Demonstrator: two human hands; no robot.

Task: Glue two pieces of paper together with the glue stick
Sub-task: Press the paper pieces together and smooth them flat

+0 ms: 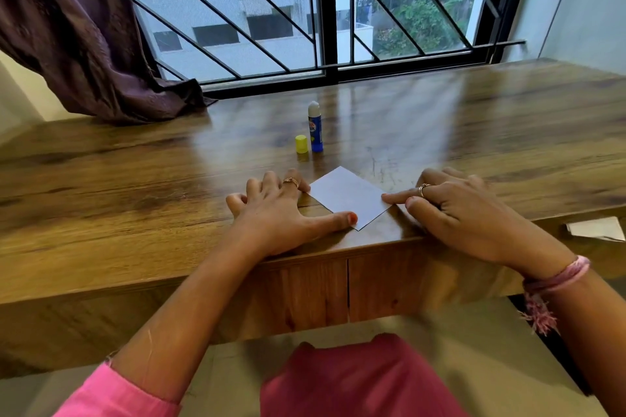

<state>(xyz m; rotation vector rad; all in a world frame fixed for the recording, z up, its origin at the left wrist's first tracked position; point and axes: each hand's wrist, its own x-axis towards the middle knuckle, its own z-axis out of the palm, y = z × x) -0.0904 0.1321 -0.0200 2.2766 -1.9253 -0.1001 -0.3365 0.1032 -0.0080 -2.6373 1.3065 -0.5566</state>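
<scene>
A small white paper square (349, 197) lies turned like a diamond near the wooden table's front edge. My left hand (281, 206) rests flat at its left side, thumb and forefinger tips on two corners. My right hand (464, 206) lies flat on the right, one fingertip pressing the right corner. Behind the paper stands a blue glue stick (315, 127), upright and uncapped, its white glue showing. Its yellow cap (301, 144) sits just to its left. I cannot tell whether the square is one sheet or two stacked.
The wooden table (135, 186) runs along a barred window (325, 10). A dark curtain (84, 37) drapes onto the table's back left. A white paper scrap (596, 228) lies below the table edge at the far right. My pink-clothed lap (355, 379) is below.
</scene>
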